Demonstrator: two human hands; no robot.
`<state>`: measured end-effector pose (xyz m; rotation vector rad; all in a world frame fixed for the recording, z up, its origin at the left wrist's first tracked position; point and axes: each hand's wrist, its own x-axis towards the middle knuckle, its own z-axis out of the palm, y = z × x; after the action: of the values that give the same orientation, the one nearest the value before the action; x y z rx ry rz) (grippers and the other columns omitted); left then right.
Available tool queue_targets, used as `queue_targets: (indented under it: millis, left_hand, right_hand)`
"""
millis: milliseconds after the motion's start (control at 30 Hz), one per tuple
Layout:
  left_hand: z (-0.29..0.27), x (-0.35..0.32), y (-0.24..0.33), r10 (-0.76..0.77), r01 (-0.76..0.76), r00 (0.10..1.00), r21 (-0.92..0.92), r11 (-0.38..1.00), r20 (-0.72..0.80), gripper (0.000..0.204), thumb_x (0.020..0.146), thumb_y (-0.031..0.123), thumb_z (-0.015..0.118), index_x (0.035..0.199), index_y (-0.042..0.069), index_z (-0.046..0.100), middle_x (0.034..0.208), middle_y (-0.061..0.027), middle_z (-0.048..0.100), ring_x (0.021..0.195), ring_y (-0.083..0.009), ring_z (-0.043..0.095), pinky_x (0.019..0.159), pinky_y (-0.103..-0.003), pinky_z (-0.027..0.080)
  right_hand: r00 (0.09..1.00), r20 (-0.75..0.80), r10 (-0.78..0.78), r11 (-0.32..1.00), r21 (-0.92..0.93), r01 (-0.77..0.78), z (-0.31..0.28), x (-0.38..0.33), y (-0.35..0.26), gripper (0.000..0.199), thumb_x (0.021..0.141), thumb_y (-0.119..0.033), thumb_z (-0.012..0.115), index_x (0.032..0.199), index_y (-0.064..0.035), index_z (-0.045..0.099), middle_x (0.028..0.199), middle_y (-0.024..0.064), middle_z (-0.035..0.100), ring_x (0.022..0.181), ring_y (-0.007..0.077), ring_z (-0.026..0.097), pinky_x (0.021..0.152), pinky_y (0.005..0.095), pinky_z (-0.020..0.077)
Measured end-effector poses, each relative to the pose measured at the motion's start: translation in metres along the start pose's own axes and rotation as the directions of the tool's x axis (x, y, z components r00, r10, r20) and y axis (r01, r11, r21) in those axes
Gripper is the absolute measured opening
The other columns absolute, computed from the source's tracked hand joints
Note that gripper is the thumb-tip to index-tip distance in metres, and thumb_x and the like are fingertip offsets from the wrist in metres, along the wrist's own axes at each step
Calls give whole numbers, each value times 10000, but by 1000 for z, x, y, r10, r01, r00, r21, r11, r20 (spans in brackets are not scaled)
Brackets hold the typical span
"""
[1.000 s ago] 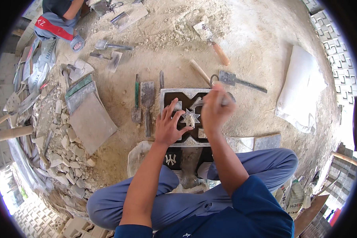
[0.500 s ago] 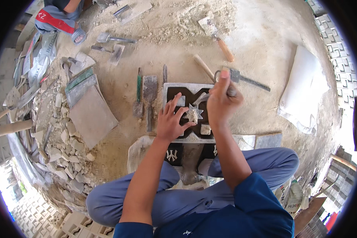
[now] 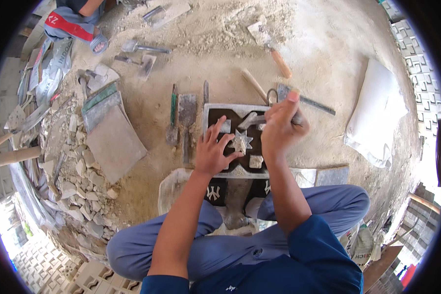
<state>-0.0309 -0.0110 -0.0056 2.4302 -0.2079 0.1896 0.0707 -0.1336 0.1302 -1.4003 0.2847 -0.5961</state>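
In front of my feet lies a rectangular mould (image 3: 236, 108) with a pale rim and dark recesses. A star-shaped piece (image 3: 241, 142) sits at its middle, with small pale square pieces (image 3: 256, 161) near the corners. My left hand (image 3: 210, 152) rests on the mould's left side, fingers spread, thumb and index finger beside the star. Over the mould's right side, my right hand (image 3: 283, 128) is closed round the handle of a metal hand tool with an angled pale end (image 3: 248, 120). That end is above the recess behind the star. The fist hides much of the tool.
Trowels (image 3: 186, 110) and flat tools lie left of the mould; a wooden-handled trowel (image 3: 281, 63) lies beyond it. Flat sheets (image 3: 115, 142) and broken rubble (image 3: 83, 196) are at left, a white sack (image 3: 377, 110) at right. Another person's leg (image 3: 71, 24) shows far left.
My right hand has shifted slightly right, and more of the tool's pale end shows. My left hand keeps about the same place on the mould.
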Motion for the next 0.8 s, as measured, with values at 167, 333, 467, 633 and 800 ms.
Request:
queue_targets:
  millis: [167,333,467,633,800]
  left_hand:
    - [1,2,-1,-1,0,1000,43,999,9,604,699,505,907,1129,134,703,1644,-112,407,1403,-366,493,1046,-536,472]
    - [0,1,1,6,-5,1000,45,999,-11,599,705,513,900,1131,142,699,1648,-88,404,1409,-350,489,1028,-536,473]
    - [-2,9,-4,-18,18,1000,55,998,9,601,708,512,899,1135,142,695,1657,-84,388,1415,-345,484,1034,-543,467]
    - [1,-2,-2,-18,17,1000,60,998,13,592,707,507,901,1126,138,705,1659,-75,385,1420,-340,479,1036,-547,470]
    - [4,2,0,-26,25,999,31,999,29,597,708,508,901,1140,144,708,1660,-68,387,1429,-342,470,1043,-549,466]
  right_hand:
    - [981,194,18,959,-282,38,8,4,27,584,1069,-288,654,562,-20,542,514,-72,417,534,8,359,470,273,242]
    - [998,55,-43,986,-162,51,2,-3,33,580,1069,-276,656,558,-37,519,518,-83,406,519,11,337,465,283,208]
    - [999,18,-27,998,-59,28,6,3,17,576,1062,-274,672,555,-45,520,507,-93,405,500,9,320,458,290,197]
    - [990,141,-21,969,-241,55,5,3,26,574,1058,-253,682,559,-45,486,512,-95,369,494,16,306,456,301,190]
    - [990,56,-126,968,-213,135,-1,1,33,571,1058,-249,681,567,-21,499,528,-89,363,529,18,295,464,306,182]
